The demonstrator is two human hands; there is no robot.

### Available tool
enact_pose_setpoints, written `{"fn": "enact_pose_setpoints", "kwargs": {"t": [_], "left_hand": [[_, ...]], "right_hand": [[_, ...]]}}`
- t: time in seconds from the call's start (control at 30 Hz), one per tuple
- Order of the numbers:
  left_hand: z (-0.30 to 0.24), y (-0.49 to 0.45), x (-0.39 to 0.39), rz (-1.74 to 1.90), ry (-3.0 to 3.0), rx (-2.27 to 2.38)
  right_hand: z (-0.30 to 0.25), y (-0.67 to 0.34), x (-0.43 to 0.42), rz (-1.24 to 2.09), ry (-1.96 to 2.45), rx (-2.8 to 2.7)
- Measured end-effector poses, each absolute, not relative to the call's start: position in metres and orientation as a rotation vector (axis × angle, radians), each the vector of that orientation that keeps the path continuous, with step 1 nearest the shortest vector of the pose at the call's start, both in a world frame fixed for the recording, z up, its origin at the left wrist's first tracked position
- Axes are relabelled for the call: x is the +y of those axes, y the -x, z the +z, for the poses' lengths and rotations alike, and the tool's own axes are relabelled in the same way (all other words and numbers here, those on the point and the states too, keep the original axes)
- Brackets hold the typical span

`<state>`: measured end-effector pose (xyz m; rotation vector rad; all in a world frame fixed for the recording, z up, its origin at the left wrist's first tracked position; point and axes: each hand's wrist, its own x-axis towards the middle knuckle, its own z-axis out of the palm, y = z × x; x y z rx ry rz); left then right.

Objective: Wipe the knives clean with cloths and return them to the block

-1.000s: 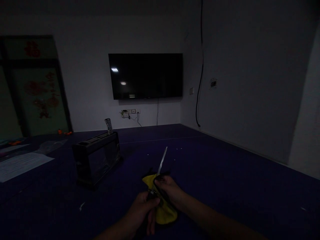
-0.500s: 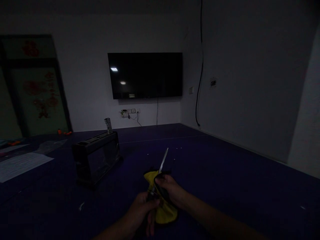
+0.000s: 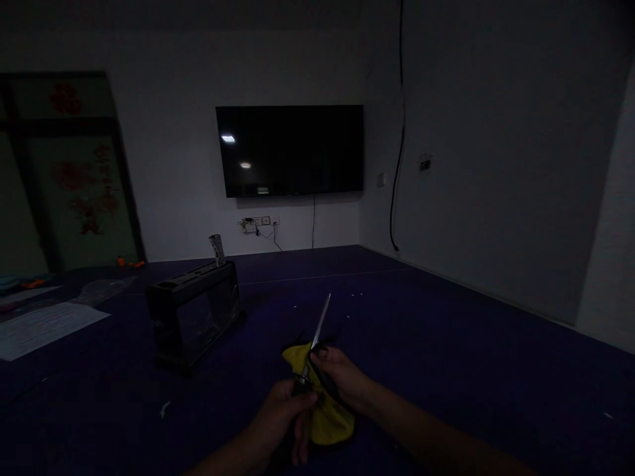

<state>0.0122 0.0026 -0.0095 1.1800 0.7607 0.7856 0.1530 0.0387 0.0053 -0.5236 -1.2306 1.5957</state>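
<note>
At the bottom centre of the frame, I have both hands close together in very dim light. On the lower left of that pair, the left hand (image 3: 280,413) is wrapped around the dark handle of a slim metal tool (image 3: 321,320), whose pale shaft slants up and slightly right, its tip pointing away from me near the middle of the frame. Just right of it, the right hand (image 3: 342,377) pinches a dark-edged yellow cloth (image 3: 331,423) between thumb and fingers, close against the shaft; I cannot tell whether the fabric goes fully around the metal. One part of the cloth spreads up behind the tool, and another hangs below the right wrist. Beneath everything I see a dark purple-blue surface (image 3: 461,377), with a small white scrap (image 3: 165,408) at lower left and tiny pale specks beyond the tip. Left of centre stands a black-framed case (image 3: 166,324) with a patterned upright piece (image 3: 217,250) on top. A printed sheet (image 3: 44,327) lies at the left edge, clear plastic (image 3: 104,289) just beyond it. Farthest off, I make out a wall-mounted television (image 3: 292,152) at upper centre, a black cable (image 3: 399,152) hanging to its right, and a door with red lettering (image 3: 89,192) at upper left.
</note>
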Motion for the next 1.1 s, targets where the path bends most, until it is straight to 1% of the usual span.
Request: {"fn": "enact_pose_setpoints", "kwargs": {"t": [0.53,0.77,1.1], "left_hand": [[-0.0127,-0.0149,0.0015,0.758,-1.209,0.688],[-0.0118,-0.0148,-0.0013,0.758,-1.229,0.678],[-0.0109,-0.0167,-0.0014,0.787,-1.217,0.707]], "right_hand": [[0.0022,-0.1583,0.0415,1.571,0.621,-1.101],[0.0045,-0.1566,0.0387,1.522,0.631,-1.100],[0.0058,-0.1556,0.0364,1.536,0.613,-1.167]]}}
